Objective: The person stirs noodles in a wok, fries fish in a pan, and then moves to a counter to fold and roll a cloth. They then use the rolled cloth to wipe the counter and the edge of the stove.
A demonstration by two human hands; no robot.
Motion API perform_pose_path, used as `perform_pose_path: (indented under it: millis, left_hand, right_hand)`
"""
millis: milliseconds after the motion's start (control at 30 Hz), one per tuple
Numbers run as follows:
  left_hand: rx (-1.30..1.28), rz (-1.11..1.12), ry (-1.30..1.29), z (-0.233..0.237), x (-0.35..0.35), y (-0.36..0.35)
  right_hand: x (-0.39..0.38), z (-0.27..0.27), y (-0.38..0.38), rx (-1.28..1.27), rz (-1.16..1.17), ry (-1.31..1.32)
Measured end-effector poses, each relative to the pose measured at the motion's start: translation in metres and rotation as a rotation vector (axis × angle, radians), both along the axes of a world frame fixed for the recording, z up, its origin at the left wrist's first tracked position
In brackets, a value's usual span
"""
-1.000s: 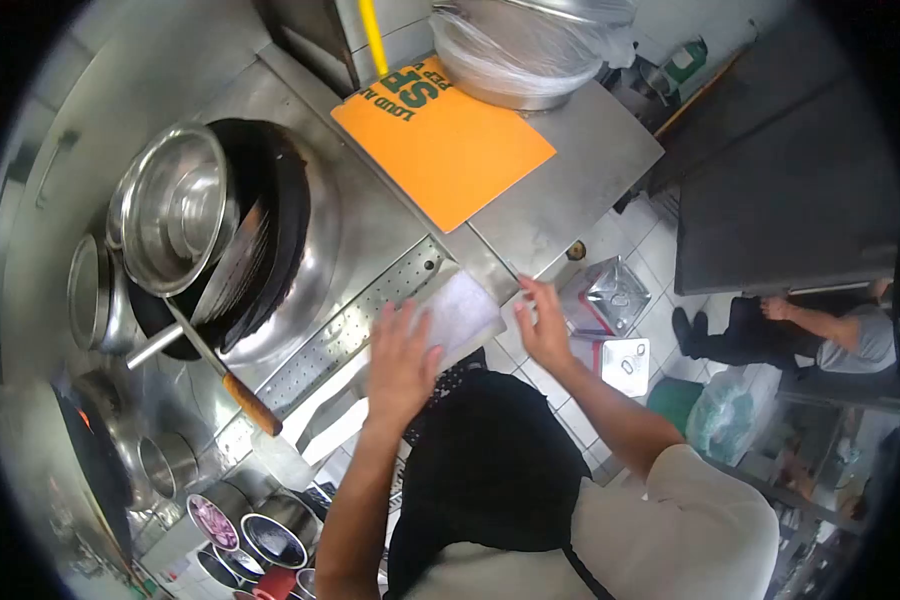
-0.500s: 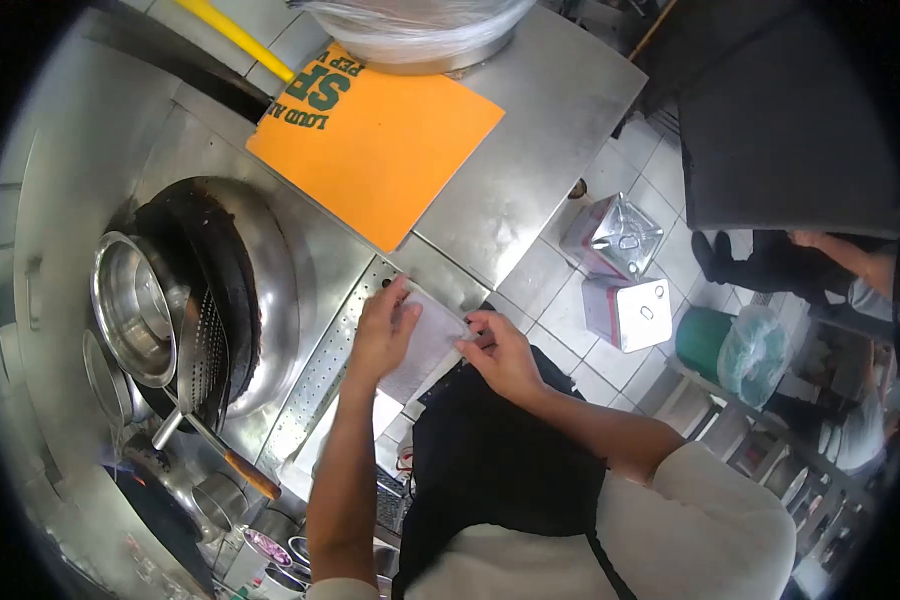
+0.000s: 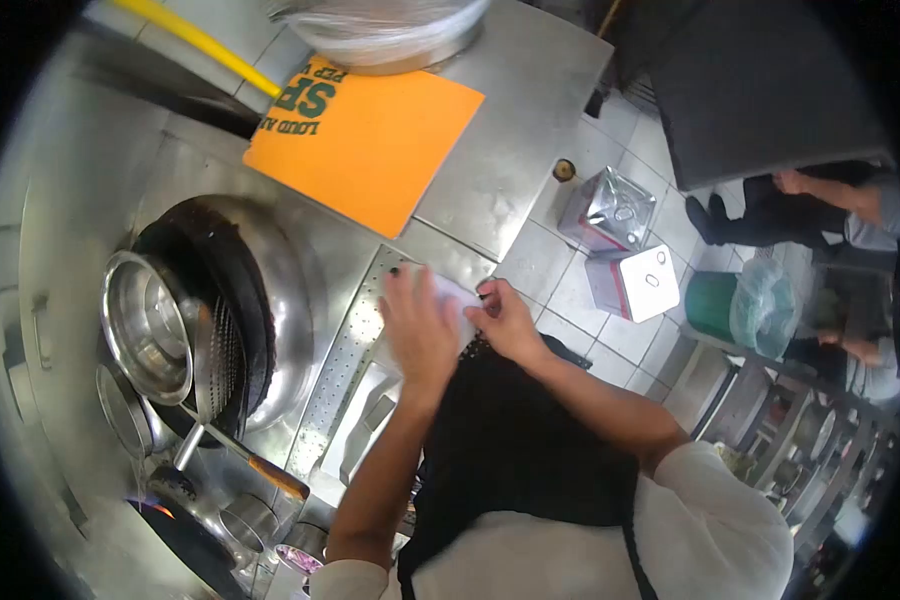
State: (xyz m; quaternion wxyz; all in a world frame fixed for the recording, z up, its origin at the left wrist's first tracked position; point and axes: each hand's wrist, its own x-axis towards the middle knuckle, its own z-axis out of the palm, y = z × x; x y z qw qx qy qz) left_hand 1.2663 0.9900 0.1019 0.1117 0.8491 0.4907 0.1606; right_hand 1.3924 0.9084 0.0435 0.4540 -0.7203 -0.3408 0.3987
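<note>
A thin, translucent plastic bag (image 3: 454,290) lies between my hands, just in front of my dark apron. My left hand (image 3: 420,335) is spread over the bag, its fingers stretched out and hiding much of it. With thumb and fingers pinched, my right hand (image 3: 508,325) holds the bag's right edge. Below them runs the perforated metal strip (image 3: 355,350) of the counter. Ahead, an orange board (image 3: 375,150) with green lettering rests on the steel counter.
To the left sit a large blackened wok (image 3: 245,290), a steel bowl (image 3: 150,325) and a perforated skimmer (image 3: 218,365). A plastic-wrapped tub (image 3: 390,40) stands at the back. Metal tins (image 3: 635,285) and a green bin (image 3: 710,303) are on the tiled floor. Another person's arm (image 3: 830,190) shows at right.
My left hand has moved right and spread out over the bag, covering most of it. My right hand still pinches its edge. The view has shifted slightly.
</note>
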Motion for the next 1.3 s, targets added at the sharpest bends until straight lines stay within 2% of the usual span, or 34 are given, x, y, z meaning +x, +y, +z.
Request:
perform_pose_path:
  millis: [33, 100, 167, 233, 333, 400, 500, 533, 633, 733, 867, 967, 1000, 1067, 1167, 1267, 1300]
  left_hand:
    - [0.037, 0.000, 0.088, -0.005, 0.001, -0.015]
    - [-0.069, 0.025, 0.084, -0.014, 0.005, -0.013]
    - [-0.143, 0.046, 0.062, -0.017, 0.008, -0.015]
    - [-0.155, 0.050, 0.026, -0.011, 0.005, -0.011]
    - [-0.181, 0.074, -0.069, 0.026, -0.021, -0.027]
    - [-0.076, 0.183, -0.178, 0.046, -0.071, -0.053]
    - [-0.137, 0.459, -0.121, 0.061, -0.147, -0.081]
    - [-0.206, 0.470, -0.066, 0.058, -0.162, -0.086]
    - [-0.264, 0.433, -0.104, 0.041, -0.186, -0.096]
    - [-0.198, 0.594, -0.214, 0.026, -0.227, -0.121]
    - [-0.277, 0.798, -0.405, 0.016, -0.296, -0.136]
    - [-0.368, 0.675, -0.182, 0.011, -0.336, -0.145]
    - [-0.407, 0.760, -0.290, -0.006, -0.344, -0.153]
    - [-0.330, 0.669, -0.145, -0.007, -0.355, -0.155]
    - [-0.377, 0.707, -0.215, -0.001, -0.361, -0.156]
    - [-0.170, 0.888, -0.444, 0.006, -0.362, -0.167]
    - [-0.126, 0.999, -0.442, 0.015, -0.364, -0.175]
  right_hand:
    - [0.004, -0.002, -0.003, -0.030, -0.003, 0.081]
    - [0.012, -0.006, 0.001, -0.097, 0.028, 0.244]
    - [0.021, 0.021, 0.002, -0.125, -0.023, 0.335]
    - [0.034, 0.046, -0.001, -0.131, 0.042, 0.099]
    - [0.041, 0.082, 0.001, -0.020, 0.172, -0.103]
    - [0.045, 0.100, 0.005, -0.010, 0.300, -0.186]
    - [0.023, 0.121, 0.032, 0.190, 0.558, -0.428]
    - [0.011, 0.126, 0.043, 0.146, 0.619, -0.409]
    - [-0.020, 0.114, 0.080, 0.376, 0.814, -0.716]
    - [-0.050, 0.101, 0.112, 0.566, 1.095, -0.848]
    - [-0.061, 0.061, 0.124, 0.404, 1.383, -0.947]
    - [-0.061, 0.065, 0.125, 0.365, 1.371, -0.982]
    - [-0.063, 0.068, 0.127, 0.332, 1.390, -0.969]
    - [-0.063, 0.068, 0.131, 0.321, 1.428, -0.959]
    - [-0.064, 0.074, 0.133, 0.291, 1.513, -0.985]
    - [-0.095, 0.106, 0.117, 0.602, 1.399, -1.049]
    - [-0.110, 0.112, 0.110, 0.579, 1.431, -0.922]
